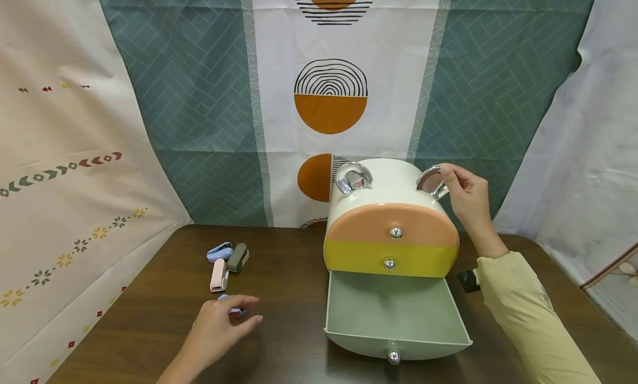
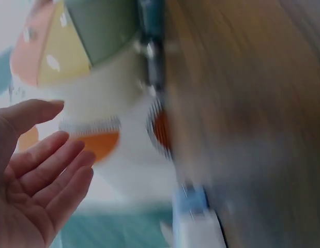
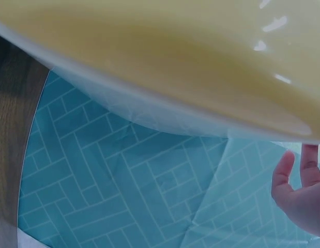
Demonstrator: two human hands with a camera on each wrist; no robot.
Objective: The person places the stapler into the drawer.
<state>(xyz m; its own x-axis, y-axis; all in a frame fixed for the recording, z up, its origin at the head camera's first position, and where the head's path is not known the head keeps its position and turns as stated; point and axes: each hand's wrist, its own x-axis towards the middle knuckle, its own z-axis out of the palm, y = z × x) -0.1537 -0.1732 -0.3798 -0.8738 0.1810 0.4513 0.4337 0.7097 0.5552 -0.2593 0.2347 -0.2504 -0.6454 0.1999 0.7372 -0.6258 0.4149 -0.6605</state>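
A small cabinet [image 1: 394,179] has a white rounded top, orange and yellow drawers and a pulled-out green bottom drawer [image 1: 394,301]. With thumb and fingers, my right hand [image 1: 468,201] pinches the silver ear-shaped handle [image 1: 431,182] on its right side. In the right wrist view that hand [image 3: 302,191] is partly hidden behind the cabinet's edge. My left hand [image 1: 214,334] hovers at the table's left, fingers relaxed and apart. The left wrist view shows its palm [image 2: 41,181] holding nothing. Partly hidden behind it is a small blue stapler-like item [image 1: 234,309].
Beyond the left hand lie small stapler-like items: a blue one [image 1: 220,252], a grey-green one [image 1: 238,257] and a pink one [image 1: 218,276]. A second silver ear [image 1: 354,178] tops the cabinet's left. Patterned cloth [image 1: 209,96] hangs behind the brown table [image 1: 284,328].
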